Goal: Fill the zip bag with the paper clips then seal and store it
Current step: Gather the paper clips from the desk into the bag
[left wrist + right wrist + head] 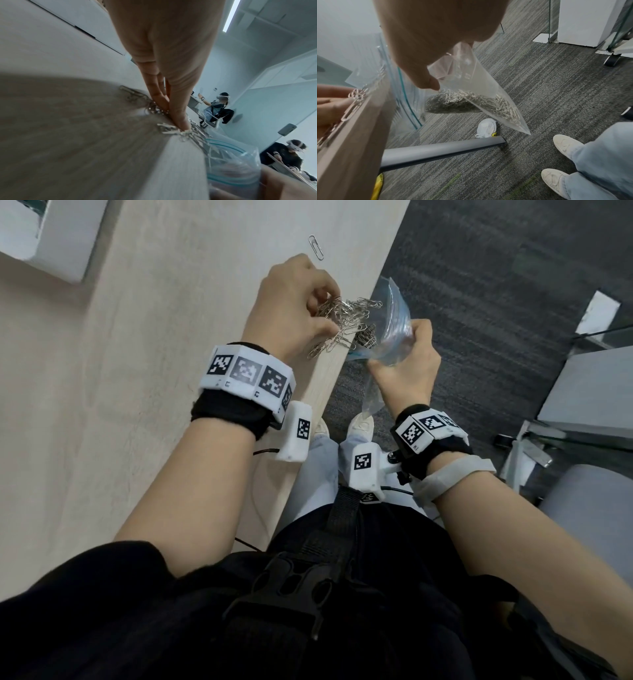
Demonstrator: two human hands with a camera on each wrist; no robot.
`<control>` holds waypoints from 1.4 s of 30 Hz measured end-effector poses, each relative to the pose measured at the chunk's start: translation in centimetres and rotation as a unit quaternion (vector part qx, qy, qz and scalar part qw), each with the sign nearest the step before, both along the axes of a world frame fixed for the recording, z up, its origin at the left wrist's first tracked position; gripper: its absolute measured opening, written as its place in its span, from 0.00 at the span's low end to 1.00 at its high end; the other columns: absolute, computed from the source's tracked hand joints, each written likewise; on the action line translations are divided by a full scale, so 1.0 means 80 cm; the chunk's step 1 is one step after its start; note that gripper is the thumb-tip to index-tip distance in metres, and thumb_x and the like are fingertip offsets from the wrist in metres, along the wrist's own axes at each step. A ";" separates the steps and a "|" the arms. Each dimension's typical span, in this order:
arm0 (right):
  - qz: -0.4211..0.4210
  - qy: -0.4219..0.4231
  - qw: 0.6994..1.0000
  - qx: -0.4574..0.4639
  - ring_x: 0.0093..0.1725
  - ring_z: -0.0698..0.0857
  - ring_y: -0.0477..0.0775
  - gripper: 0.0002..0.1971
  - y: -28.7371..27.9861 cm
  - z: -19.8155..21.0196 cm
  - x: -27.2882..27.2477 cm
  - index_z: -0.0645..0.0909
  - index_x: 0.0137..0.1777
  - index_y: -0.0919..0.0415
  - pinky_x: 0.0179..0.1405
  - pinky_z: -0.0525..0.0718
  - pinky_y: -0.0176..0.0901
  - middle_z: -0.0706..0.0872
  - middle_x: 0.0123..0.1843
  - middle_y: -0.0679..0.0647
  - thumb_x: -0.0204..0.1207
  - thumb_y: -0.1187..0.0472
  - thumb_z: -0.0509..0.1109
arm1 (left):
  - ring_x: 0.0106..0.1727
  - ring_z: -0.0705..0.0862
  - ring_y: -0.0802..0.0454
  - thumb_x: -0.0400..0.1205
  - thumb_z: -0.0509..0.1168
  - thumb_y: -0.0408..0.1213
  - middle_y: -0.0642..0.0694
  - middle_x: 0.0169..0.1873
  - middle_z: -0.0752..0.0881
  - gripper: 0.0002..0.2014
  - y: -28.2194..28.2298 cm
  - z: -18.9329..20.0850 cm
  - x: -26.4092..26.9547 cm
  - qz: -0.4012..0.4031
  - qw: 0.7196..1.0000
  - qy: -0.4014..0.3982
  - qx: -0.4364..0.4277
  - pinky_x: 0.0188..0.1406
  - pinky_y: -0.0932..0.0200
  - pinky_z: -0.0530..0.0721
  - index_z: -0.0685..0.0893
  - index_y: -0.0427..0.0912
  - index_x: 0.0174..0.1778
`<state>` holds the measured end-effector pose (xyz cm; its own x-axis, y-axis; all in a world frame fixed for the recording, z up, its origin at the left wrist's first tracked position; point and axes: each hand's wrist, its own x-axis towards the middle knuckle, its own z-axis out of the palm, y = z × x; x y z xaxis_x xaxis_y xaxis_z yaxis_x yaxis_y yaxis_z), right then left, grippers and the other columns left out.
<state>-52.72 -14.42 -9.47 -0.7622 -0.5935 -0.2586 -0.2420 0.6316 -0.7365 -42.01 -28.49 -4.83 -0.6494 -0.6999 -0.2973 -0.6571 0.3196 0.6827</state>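
Zip bag (394, 313), clear with a blue-green seal strip, held open just off the table's (171, 337) near edge, mouth up against that edge, body hanging down over grey carpet (556, 94). Gripped by the right hand (407, 364), fingers curled round the plastic below the mouth. Bottom of the bag already heaped with silver clips, seen best from the right wrist.

Paper clips (342, 316) in a loose pile on the light wood top, right at the rim, some overhanging toward the bag's mouth. Covered by the left hand (291, 306), fingers bent down onto the pile and touching it; from the left wrist, fingertips (180, 121) pressed among the clips, though blurred there, so perhaps raking rather than pinching. One stray clip (315, 247) lying apart, farther up the table.

Below: pale shoes (565, 146), light jeans, a grey table foot bar (445, 150), a crumpled white bag (486, 127) on the carpet.
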 end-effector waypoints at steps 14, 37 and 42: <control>0.005 -0.001 1.000 -0.003 0.48 0.85 0.59 0.22 -0.001 -0.002 0.000 0.69 0.49 0.52 0.50 0.84 0.54 0.87 0.48 0.58 0.61 0.63 0.77 | 0.48 0.72 0.54 0.55 0.83 0.44 0.48 0.54 0.73 0.43 -0.002 0.024 0.013 -0.080 0.993 -0.077 0.025 0.57 0.51 0.80 0.76 0.54 0.68; -0.001 0.000 1.000 -0.009 0.47 0.85 0.60 0.22 0.002 -0.001 -0.007 0.74 0.53 0.61 0.49 0.83 0.56 0.87 0.47 0.58 0.61 0.62 0.77 | 0.38 0.82 0.56 0.66 0.75 0.27 0.40 0.47 0.85 0.17 0.025 -0.003 -0.047 -0.054 0.993 0.093 0.036 0.39 0.71 0.81 0.87 0.39 0.51; 0.002 -0.004 1.000 -0.008 0.48 0.85 0.59 0.22 0.000 0.002 -0.008 0.70 0.50 0.54 0.51 0.84 0.57 0.86 0.47 0.56 0.61 0.62 0.78 | 0.38 0.82 0.69 0.71 0.65 0.27 0.51 0.40 0.87 0.10 0.005 0.001 -0.033 0.127 0.977 0.169 -0.037 0.39 0.77 0.78 0.89 0.40 0.44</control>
